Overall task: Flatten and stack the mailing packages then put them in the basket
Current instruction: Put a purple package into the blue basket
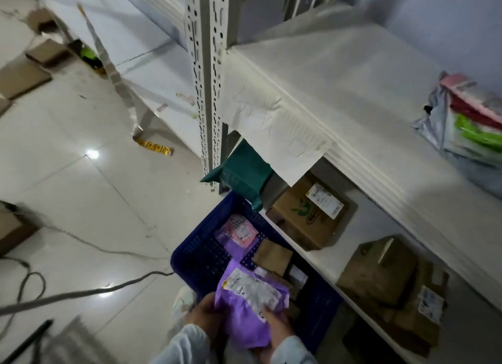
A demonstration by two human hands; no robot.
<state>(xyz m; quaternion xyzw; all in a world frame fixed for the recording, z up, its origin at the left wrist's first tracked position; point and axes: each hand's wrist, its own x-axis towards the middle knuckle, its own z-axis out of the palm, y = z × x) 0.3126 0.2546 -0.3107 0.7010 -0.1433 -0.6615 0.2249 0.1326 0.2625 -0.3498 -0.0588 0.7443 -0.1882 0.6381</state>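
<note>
While both hands, left [202,316] and right [277,329], grip purple mailer [247,309], fingertips hidden; basket [206,257] partly covered.

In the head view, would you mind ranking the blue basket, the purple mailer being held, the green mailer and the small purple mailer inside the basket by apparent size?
1. blue basket, clearly largest.
2. and 3. held purple mailer and green mailer look alike; the held one is nearer the camera, so unranked.
4. small purple mailer, smallest.

Purple package [248,312] (white label), perforated blue basket [206,255].
</note>
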